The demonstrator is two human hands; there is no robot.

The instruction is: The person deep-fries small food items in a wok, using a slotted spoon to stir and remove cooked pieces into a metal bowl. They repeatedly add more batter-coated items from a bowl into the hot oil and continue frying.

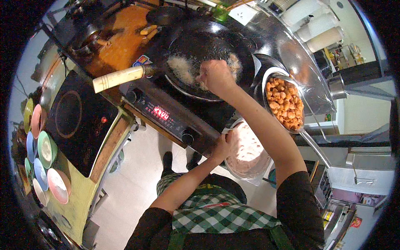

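Observation:
A dark wok (195, 34) holds bubbling oil, with pale clusters of frying pieces (182, 68) at its left and right sides. My right hand (217, 76) is over the near part of the wok, its fingers curled downward. Whether a piece is between those fingertips is hidden. My left hand (224, 146) grips the left rim of a round basin (232, 170). Inside the basin lies a pinkish-white, wet mass of battered pieces (247, 140). The wok's wooden handle (118, 78) points to the left, touched by neither hand.
A metal strainer (315, 150) full of browned fried pieces (284, 103) rests over a white-rimmed vessel (268, 71) at right. An induction cooker panel (175, 118) with lit digits lies before me. Left are a black glass hob (79, 125) and several coloured bowls (61, 187).

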